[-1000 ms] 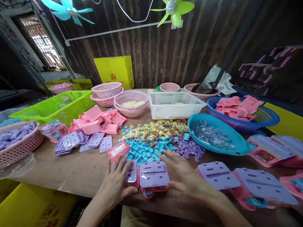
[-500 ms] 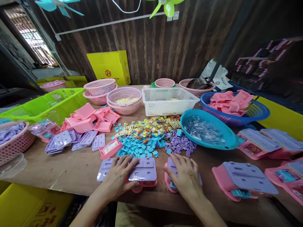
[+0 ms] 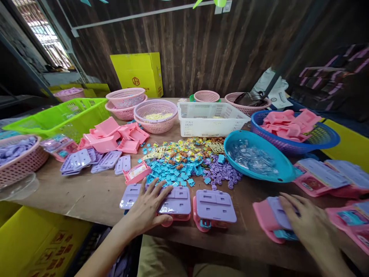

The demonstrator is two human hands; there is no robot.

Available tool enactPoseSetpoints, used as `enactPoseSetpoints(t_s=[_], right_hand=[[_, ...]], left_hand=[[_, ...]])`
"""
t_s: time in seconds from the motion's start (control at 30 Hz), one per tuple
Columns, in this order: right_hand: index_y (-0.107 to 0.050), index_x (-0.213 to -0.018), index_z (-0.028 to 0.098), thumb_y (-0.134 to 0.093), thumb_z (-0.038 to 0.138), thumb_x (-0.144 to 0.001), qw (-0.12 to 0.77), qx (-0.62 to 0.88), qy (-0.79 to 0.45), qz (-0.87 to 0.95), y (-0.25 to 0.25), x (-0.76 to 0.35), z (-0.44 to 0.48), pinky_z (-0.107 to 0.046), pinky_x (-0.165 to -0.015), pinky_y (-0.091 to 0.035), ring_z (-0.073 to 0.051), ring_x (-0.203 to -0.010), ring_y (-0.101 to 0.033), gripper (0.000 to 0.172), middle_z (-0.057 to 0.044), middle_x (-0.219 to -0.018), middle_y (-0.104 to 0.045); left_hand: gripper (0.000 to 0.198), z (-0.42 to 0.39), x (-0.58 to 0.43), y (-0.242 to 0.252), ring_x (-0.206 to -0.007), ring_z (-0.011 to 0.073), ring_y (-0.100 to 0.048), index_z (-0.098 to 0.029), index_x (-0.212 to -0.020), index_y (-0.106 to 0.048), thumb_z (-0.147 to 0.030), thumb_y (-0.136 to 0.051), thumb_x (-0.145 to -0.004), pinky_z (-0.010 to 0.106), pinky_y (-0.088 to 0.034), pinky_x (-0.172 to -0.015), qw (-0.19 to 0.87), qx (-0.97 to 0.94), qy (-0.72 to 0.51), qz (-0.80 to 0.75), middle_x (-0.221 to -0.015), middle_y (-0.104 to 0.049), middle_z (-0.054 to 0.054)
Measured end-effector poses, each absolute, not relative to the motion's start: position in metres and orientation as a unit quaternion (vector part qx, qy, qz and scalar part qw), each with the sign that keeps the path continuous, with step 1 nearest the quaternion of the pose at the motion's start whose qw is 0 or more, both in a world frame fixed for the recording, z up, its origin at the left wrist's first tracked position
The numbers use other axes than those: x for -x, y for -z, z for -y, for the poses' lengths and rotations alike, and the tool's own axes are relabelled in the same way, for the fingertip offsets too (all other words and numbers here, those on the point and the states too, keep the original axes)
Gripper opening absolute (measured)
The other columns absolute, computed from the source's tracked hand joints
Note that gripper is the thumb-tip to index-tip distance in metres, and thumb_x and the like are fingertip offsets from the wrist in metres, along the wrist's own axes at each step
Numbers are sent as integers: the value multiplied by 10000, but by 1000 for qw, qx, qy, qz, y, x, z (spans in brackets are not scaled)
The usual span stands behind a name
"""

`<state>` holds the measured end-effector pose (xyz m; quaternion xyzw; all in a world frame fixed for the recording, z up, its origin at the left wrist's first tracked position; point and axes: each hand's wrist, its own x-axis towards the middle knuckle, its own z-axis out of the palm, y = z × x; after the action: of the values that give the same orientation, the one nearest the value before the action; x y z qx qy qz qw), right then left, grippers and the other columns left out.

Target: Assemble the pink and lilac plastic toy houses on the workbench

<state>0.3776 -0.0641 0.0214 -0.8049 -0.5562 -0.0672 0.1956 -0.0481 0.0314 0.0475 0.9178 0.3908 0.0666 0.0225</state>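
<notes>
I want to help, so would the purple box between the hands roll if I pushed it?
The box would probably slide, not roll, because it looks broad and flat on top. Its shiny plastic lid may feel stiff and slippery.

At the far side, a dark brown, vertically streaked panel wall (image 3: 184, 50) is spanning nearly the whole back! A thin, straight white conduit (image 3: 144, 14) is slanting gently up to the right across it, meeting a pale wall socket (image 3: 223, 7) near the top. Upper left, daylight is blazing through a barred window (image 3: 46, 34). A dark, slanting pole (image 3: 296, 46) is crossing the shadowy right side, while a broad brown wooden table (image 3: 95, 192) is stretching across below.
</notes>
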Motion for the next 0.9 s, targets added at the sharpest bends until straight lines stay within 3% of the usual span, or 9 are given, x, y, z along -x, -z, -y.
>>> enactPoseSetpoints(t_s=[0.17,0.4,0.53,0.63,0.7,0.77,0.9], right_hand=[[-631,-1113,182,-259,493,-893,156,847,2,509,-35,-282,43,-551,-732,-458,-385,-1077,-480,533,-174,-1198,-543],[-636,-1101,204,-348,340,-894,194,799,-17,569,-49,-302,35,-500,-802,-458,-313,-1021,-537,381,-145,-1125,-603],[-652,-1046,181,-390,266,-858,180,694,-258,647,-65,-348,12,-385,-881,-437,-223,-966,-582,334,-83,-1050,-650],[-545,-1218,153,-442,311,-846,153,554,-470,670,-67,-365,-12,-321,-806,-462,-179,-895,-590,417,-57,-985,-644],[-470,-1290,137,-472,328,-839,148,489,-534,674,-59,-369,-25,-293,-765,-468,-156,-862,-584,490,-53,-977,-624],[-492,-1267,140,-499,314,-832,154,470,-506,706,-46,-368,-33,-282,-776,-465,-148,-900,-569,469,-63,-1040,-591],[-634,-1050,155,-596,240,-779,190,511,-307,780,-16,-360,-42,-301,-875,-431,-170,-1042,-507,287,-72,-1139,-514]], left_hand=[[827,-20,7,-45,-1326,360,-277,-298,-1423,-247,-636,-551,-733,617,-152,-1053,2,-939,-86,-334,-1457,-342,102],[754,-10,-24,-37,-1300,365,-333,-269,-1398,-333,-636,-507,-762,602,-185,-1058,-16,-945,-119,-305,-1401,-415,141],[714,-3,-51,-41,-1318,360,-313,-226,-1389,-347,-543,-558,-785,583,-196,-1066,-26,-943,-157,-292,-1410,-398,161],[679,8,-88,-43,-1334,339,-299,-235,-1394,-329,-524,-528,-813,559,-197,-1079,5,-956,-161,-246,-1423,-385,151],[663,14,-111,-42,-1332,350,-306,-240,-1396,-319,-529,-501,-828,562,-221,-1065,18,-961,-159,-226,-1424,-376,170],[587,16,-127,-39,-1312,367,-337,-238,-1369,-364,-488,-485,-852,559,-264,-1042,17,-962,-151,-226,-1408,-390,195],[397,13,-134,-31,-1284,350,-389,-208,-1271,-478,-280,-475,-881,526,-287,-1049,8,-968,-135,-211,-1388,-412,204]])
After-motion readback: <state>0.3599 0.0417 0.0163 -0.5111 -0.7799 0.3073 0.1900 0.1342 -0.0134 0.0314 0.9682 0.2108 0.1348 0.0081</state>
